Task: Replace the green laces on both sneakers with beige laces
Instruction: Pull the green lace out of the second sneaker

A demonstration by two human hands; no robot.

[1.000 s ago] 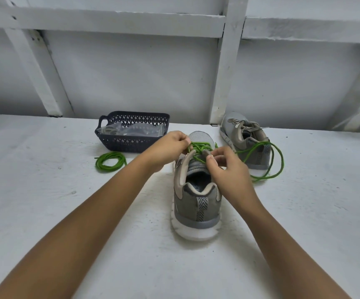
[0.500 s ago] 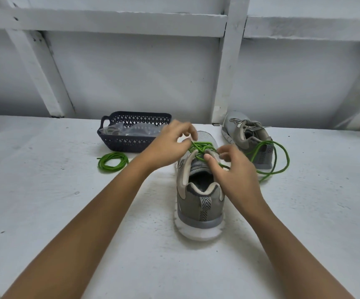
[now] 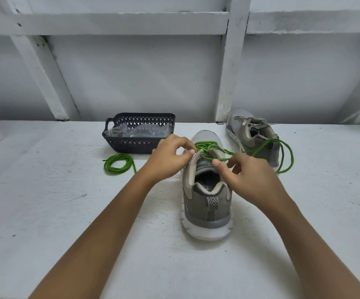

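My left hand [image 3: 170, 156] again pinches the thin green cord lace [image 3: 209, 145] on the grey mesh sneaker [image 3: 207, 199]; my right hand [image 3: 250, 178] pinches it too, so I judge unlacing is midway.

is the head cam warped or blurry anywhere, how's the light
Head view: wide-angle warp splays the white wall beams outward at the edges; light soft and even, faint shadow left of the near grey mesh sneaker; left hand, right hand and green cord lace all sharp.
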